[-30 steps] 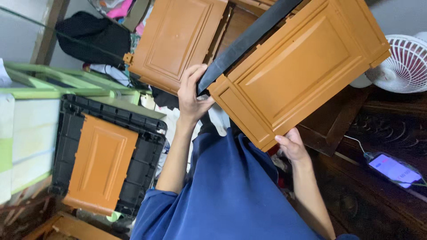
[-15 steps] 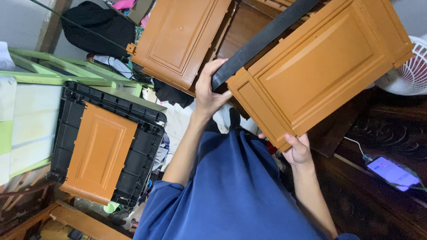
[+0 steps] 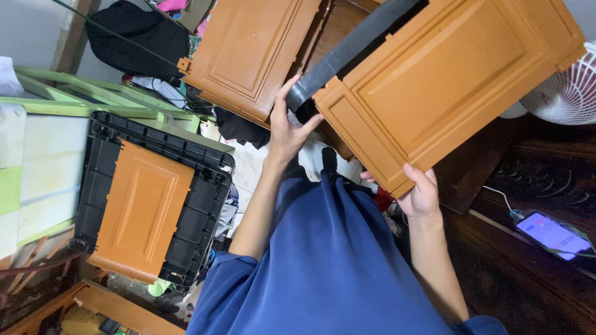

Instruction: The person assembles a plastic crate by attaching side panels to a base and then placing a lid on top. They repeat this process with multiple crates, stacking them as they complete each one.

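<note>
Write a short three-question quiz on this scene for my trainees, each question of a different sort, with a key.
1. True or false: the left hand grips the dark bar on the orange panel.
2. Multiple choice: where does the right hand hold the panel? A) its lower corner B) its top edge C) nowhere
3. Fill in: a second orange panel lies on a black ____.

Key
1. True: the fingers rest at the bar's end.
2. A: it grips the lower corner.
3. Frame: the ribbed black frame shows around the panel.
</note>
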